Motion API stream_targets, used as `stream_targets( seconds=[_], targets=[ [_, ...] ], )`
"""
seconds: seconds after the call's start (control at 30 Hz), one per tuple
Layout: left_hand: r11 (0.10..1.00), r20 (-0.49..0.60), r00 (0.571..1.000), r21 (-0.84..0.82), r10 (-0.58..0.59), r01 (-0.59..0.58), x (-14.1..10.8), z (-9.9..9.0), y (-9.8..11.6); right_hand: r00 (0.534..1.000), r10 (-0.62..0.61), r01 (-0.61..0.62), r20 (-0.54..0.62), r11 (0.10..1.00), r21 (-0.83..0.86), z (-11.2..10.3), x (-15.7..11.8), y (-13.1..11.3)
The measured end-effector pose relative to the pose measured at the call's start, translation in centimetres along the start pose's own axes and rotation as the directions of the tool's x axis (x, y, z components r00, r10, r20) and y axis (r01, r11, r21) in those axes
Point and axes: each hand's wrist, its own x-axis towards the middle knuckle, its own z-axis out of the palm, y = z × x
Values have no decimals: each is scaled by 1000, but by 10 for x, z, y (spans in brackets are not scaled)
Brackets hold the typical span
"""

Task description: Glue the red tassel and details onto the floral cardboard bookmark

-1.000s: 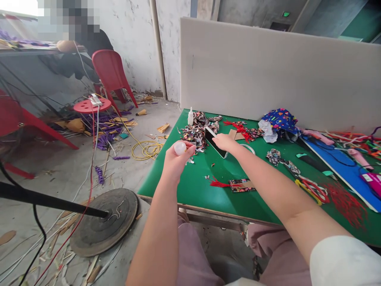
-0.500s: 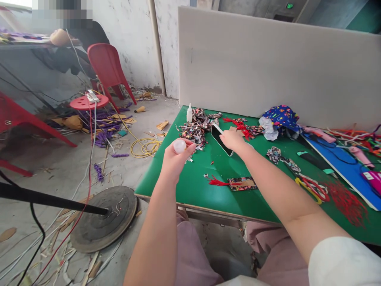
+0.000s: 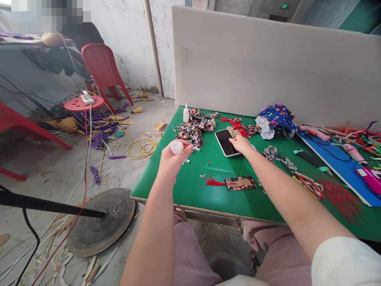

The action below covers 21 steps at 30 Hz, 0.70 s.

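Note:
My left hand [image 3: 174, 159] is wrapped round a small white bottle [image 3: 176, 147], its round end facing me, over the left part of the green table [image 3: 178, 194]. My right hand [image 3: 241, 144] touches the right edge of a black-screened phone [image 3: 225, 142], fingers closed at that edge; the phone appears to lie nearly flat on the table. Below it lies a patterned fabric strip [image 3: 248, 182] with brown card and a red tassel [image 3: 214, 182]. Behind my left hand are a heap of patterned fabric pieces [image 3: 195, 127] and an upright white dropper bottle [image 3: 186, 114].
To the right lie scissors [image 3: 311, 184], red threads [image 3: 342, 200], a blue board [image 3: 336, 169] and a blue patterned cloth [image 3: 276, 119]. A grey panel [image 3: 253, 67] stands behind. At left are a seated person, red chairs [image 3: 99, 65] and a round black stand base [image 3: 101, 222].
The phone, tilted up at its left side before, now lies flatter with more of its screen showing. My right hand has lowered with it. My left hand keeps the bottle. The view has shifted slightly.

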Motion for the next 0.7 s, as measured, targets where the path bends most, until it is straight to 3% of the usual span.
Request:
stream_targets(
  seconds=[0.13,0.27,0.47,0.6,0.7],
  targets=[
    [1000,6,1000,16,4,-4,0,0,0,997,-41,40,-71,999,-7,-2,-8,2],
    [1000,11,1000,19,9,-9,-1,1,0,971,-194,199,-140,980,23,10,-23,-5],
    [1000,41,999,19,16,-17,0,3,-2,904,-421,428,-77,896,118,36,-55,-37],
    [1000,26,1000,15,11,-12,0,3,-2,820,-568,569,-75,794,214,29,-70,-50],
    [1000,20,1000,21,12,-13,0,1,-1,838,-522,545,-159,811,212,11,-64,-32]
  ],
)
